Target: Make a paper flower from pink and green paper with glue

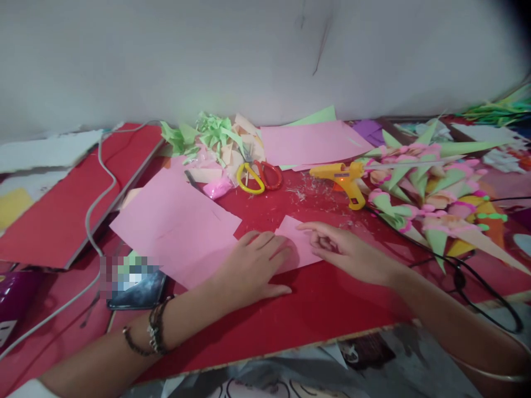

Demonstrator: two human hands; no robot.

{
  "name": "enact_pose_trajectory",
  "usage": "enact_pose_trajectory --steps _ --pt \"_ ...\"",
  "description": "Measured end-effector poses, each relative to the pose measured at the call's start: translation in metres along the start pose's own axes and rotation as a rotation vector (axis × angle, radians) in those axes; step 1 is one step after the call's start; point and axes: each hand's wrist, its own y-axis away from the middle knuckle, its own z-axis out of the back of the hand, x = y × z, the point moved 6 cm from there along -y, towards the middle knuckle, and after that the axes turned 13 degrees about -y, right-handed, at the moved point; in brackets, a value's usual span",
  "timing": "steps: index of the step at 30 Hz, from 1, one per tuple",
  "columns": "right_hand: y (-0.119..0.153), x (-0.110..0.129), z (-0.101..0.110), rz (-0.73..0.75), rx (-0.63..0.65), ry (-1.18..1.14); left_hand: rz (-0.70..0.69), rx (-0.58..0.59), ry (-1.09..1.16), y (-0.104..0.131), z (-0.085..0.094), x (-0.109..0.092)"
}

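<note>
My left hand (259, 264) lies flat, palm down, with its fingers stretched over a small piece of pink paper (301, 243) and its thumb apart on the red board. My right hand (342, 249) is at the right side of that piece; the index finger reaches out along its upper edge, the thumb is apart, and the other fingers curl loosely. Nothing shows in its grasp. Beside and partly under my left forearm is a large pink sheet (178, 221). Scissors (259, 177) with yellow and red handles and a yellow glue gun (342, 179) lie beyond my hands.
Paper cone flowers (431, 188) in green and pink are heaped at the right, near a black cord (458, 276). Paper scraps (218, 132) and pink sheets (311, 143) lie along the wall. A phone (139, 290), a white cable (89, 221) and a red panel (83, 199) are at the left.
</note>
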Motion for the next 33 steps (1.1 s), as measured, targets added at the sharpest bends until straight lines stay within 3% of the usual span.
enact_pose_trajectory --steps 5,8,12,16,20,23,26,28,33 --pt "0.006 0.019 0.006 0.049 -0.132 -0.258 -0.019 -0.117 -0.165 -0.009 0.024 -0.003" --pt "0.014 0.027 0.012 0.105 -0.147 -0.269 0.035 -0.164 -0.142 -0.012 0.028 0.008" --pt "0.026 0.03 0.024 0.306 -0.145 -0.245 0.16 -0.23 0.127 -0.003 0.024 0.033" --pt "0.03 0.033 0.017 0.476 -0.18 0.054 0.089 -0.304 0.36 0.006 0.028 0.038" --pt "0.031 0.048 -0.01 0.68 -0.13 0.359 0.026 -0.266 0.336 0.006 0.026 0.032" --pt "0.032 0.049 -0.019 0.735 -0.136 0.491 -0.003 -0.258 0.25 0.009 0.022 0.03" --pt "0.031 0.038 -0.02 0.719 -0.168 0.638 -0.11 -0.232 0.166 0.02 0.016 0.021" --pt "0.028 0.028 -0.022 0.69 -0.138 0.701 -0.182 -0.156 0.102 0.027 0.009 0.01" --pt "0.023 0.014 -0.035 0.58 -0.042 0.744 -0.07 0.074 -0.058 0.036 -0.006 -0.009"
